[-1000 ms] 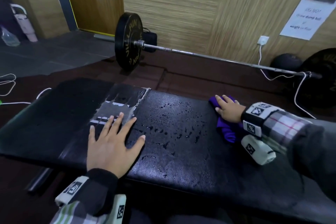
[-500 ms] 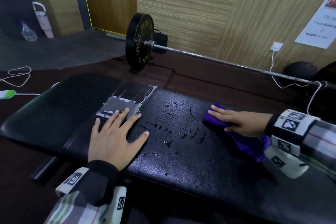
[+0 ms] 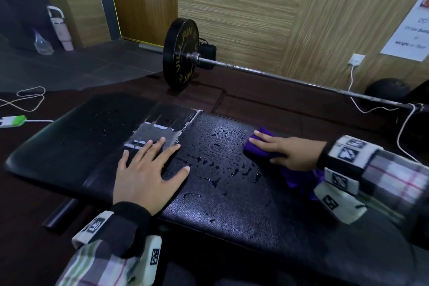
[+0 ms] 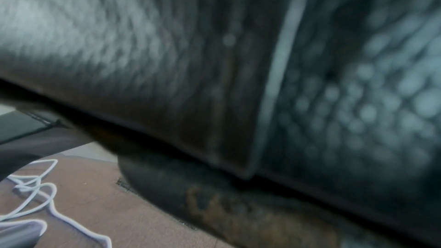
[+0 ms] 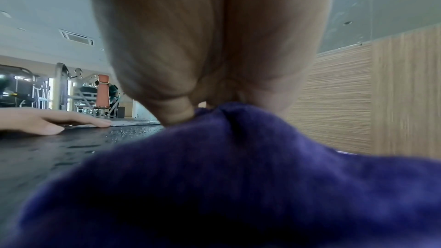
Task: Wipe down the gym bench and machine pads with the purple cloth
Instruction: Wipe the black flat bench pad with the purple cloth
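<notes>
**Cloth pressed flat on wet bench**

The cloth [image 3: 256,146] lies on the far right part of the bench [image 3: 232,204], under the right hand [image 3: 285,152], whose straight fingers press it flat. Water drops [image 3: 220,165] bead the pad between the hands. The left hand [image 3: 146,172] rests palm-down, fingers spread wide, partly on a taped patch [image 3: 157,132]. A barbell [image 3: 183,55] lies on the floor beyond.
</notes>
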Motion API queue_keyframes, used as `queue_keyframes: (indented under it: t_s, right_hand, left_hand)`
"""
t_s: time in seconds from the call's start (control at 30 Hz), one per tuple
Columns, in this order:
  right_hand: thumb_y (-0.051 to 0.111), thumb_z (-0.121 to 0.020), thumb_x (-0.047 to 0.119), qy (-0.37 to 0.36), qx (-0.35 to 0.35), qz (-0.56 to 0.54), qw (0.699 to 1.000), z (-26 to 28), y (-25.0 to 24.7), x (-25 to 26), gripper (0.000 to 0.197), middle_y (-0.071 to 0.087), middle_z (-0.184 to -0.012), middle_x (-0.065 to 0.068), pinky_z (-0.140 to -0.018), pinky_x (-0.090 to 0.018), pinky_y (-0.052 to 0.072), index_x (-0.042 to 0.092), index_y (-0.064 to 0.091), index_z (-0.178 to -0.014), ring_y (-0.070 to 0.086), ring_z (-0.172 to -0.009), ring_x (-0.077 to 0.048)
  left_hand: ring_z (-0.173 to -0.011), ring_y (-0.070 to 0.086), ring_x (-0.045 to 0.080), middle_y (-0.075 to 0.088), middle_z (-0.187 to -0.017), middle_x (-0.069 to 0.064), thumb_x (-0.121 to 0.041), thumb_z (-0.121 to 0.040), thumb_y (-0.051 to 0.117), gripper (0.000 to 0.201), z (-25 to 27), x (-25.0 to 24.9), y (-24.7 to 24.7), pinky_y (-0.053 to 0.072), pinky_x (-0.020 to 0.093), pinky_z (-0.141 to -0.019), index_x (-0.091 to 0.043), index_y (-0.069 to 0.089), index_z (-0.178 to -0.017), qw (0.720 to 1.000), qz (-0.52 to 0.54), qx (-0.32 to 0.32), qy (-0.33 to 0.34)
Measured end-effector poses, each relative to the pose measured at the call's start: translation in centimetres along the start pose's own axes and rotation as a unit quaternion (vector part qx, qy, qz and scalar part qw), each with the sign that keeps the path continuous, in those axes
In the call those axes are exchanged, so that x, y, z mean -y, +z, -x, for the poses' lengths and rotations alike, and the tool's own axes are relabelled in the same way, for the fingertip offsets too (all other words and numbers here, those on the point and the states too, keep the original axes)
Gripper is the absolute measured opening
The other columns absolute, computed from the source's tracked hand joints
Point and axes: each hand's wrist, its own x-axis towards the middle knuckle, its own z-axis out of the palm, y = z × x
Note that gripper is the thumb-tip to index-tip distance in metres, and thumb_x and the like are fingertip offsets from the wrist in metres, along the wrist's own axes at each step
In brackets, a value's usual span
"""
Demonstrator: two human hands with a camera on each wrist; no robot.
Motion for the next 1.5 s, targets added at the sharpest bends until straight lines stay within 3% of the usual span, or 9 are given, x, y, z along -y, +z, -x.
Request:
queue_keyframes:
  t_s: [0.13, 0.37, 0.5, 0.77, 1.0, 1.13, 1.3, 1.43, 1.5]
  right_hand:
    - [0.048, -0.097, 0.021, 0.027, 0.016, -0.031, 0.999, 1.9, 0.4, -2.2, 0.074, -0.016, -0.152, 0.015, -0.110, -0.020, 0.017, 0.033, -0.006, -0.147, 0.016, -0.142, -0.009]
    - [0.042, -0.098, 0.024, 0.131, 0.002, 0.034, 0.991, -2.2, -2.0, -2.5, 0.070, -0.007, -0.158, 0.001, -0.107, -0.025, 0.022, 0.027, -0.006, -0.149, 0.027, -0.139, -0.027]
    - [0.043, -0.098, 0.024, 0.080, -0.005, 0.032, 0.996, -2.4, -1.7, -1.0, 0.069, -0.009, -0.157, 0.008, -0.109, -0.028, 0.022, 0.034, -0.004, -0.148, 0.030, -0.138, -0.027]
    - [0.052, -0.095, 0.023, 0.003, 0.017, -0.046, 0.999, 3.7, 1.3, -4.4, 0.074, -0.013, -0.147, 0.031, -0.112, -0.020, 0.018, 0.055, -0.003, -0.134, 0.021, -0.139, -0.002]
    - [0.047, -0.097, 0.024, 0.106, 0.001, -0.007, 0.994, 1.1, 0.0, -5.0, 0.072, -0.009, -0.156, 0.010, -0.108, -0.022, 0.020, 0.036, -0.002, -0.148, 0.027, -0.140, -0.018]
    - [0.048, -0.096, 0.022, 0.029, -0.020, 0.000, 0.999, 0.9, 0.2, -1.9, 0.073, -0.010, -0.155, 0.013, -0.109, -0.022, 0.020, 0.038, -0.001, -0.147, 0.026, -0.140, -0.017]
    - [0.048, -0.093, 0.010, -0.132, -0.023, -0.046, 0.990, 4.5, 2.8, -0.3, 0.073, -0.006, -0.150, 0.030, -0.116, -0.019, 0.007, 0.051, 0.009, -0.139, -0.001, -0.143, -0.002]
    - [0.050, -0.090, 0.004, -0.115, -0.002, -0.096, 0.989, 6.9, 3.0, -2.5, 0.082, -0.001, -0.147, 0.039, -0.111, -0.008, 0.000, 0.061, 0.015, -0.137, 0.000, -0.140, 0.008]
    - [0.053, -0.090, 0.005, -0.075, -0.007, -0.089, 0.993, 6.5, 2.4, -3.7, 0.082, -0.002, -0.149, 0.034, -0.109, -0.006, 0.001, 0.055, 0.012, -0.139, 0.005, -0.141, 0.005]
  left_hand:
    - [-0.144, 0.015, 0.001, 0.026, -0.154, -0.023, -0.082, -0.071, 0.019, 0.072, -0.1, 0.0, 0.1, 0.006, 0.042, -0.119, -0.056, 0.037, -0.136, 1.000, -0.002, -0.001, -0.001]
    - [-0.144, 0.015, 0.000, 0.026, -0.154, -0.024, -0.082, -0.070, 0.019, 0.072, -0.1, 0.0, 0.0, 0.006, 0.041, -0.118, -0.057, 0.038, -0.135, 1.000, -0.004, -0.001, -0.003]
    - [-0.144, 0.016, 0.000, 0.027, -0.153, -0.024, -0.082, -0.070, 0.018, 0.072, -0.1, 0.1, 0.0, 0.007, 0.041, -0.118, -0.057, 0.039, -0.135, 1.000, -0.001, -0.001, -0.002]
    - [-0.144, 0.015, 0.000, 0.026, -0.153, -0.024, -0.082, -0.069, 0.017, 0.074, -0.1, 0.0, 0.0, 0.005, 0.041, -0.118, -0.057, 0.038, -0.135, 1.000, 0.000, 0.000, -0.003]
    - [-0.144, 0.015, 0.000, 0.026, -0.153, -0.025, -0.082, -0.069, 0.016, 0.074, -0.1, 0.0, -0.1, 0.005, 0.041, -0.118, -0.057, 0.038, -0.135, 1.000, -0.001, 0.003, -0.004]
    - [-0.144, 0.016, 0.000, 0.027, -0.153, -0.025, -0.082, -0.069, 0.018, 0.073, 0.0, 0.1, 0.0, 0.006, 0.041, -0.118, -0.057, 0.038, -0.134, 1.000, -0.001, 0.000, -0.003]
    - [-0.144, 0.015, 0.000, 0.026, -0.153, -0.025, -0.083, -0.070, 0.018, 0.072, -0.1, 0.1, 0.1, 0.006, 0.041, -0.118, -0.058, 0.037, -0.135, 1.000, -0.004, 0.004, -0.003]
    - [-0.144, 0.014, 0.000, 0.026, -0.153, -0.025, -0.082, -0.070, 0.018, 0.072, -0.1, 0.0, 0.0, 0.005, 0.042, -0.119, -0.057, 0.037, -0.135, 1.000, -0.001, 0.004, -0.004]
    - [-0.144, 0.014, 0.000, 0.026, -0.153, -0.025, -0.082, -0.070, 0.017, 0.072, -0.1, 0.0, 0.0, 0.006, 0.042, -0.119, -0.057, 0.036, -0.135, 1.000, -0.002, 0.005, -0.004]
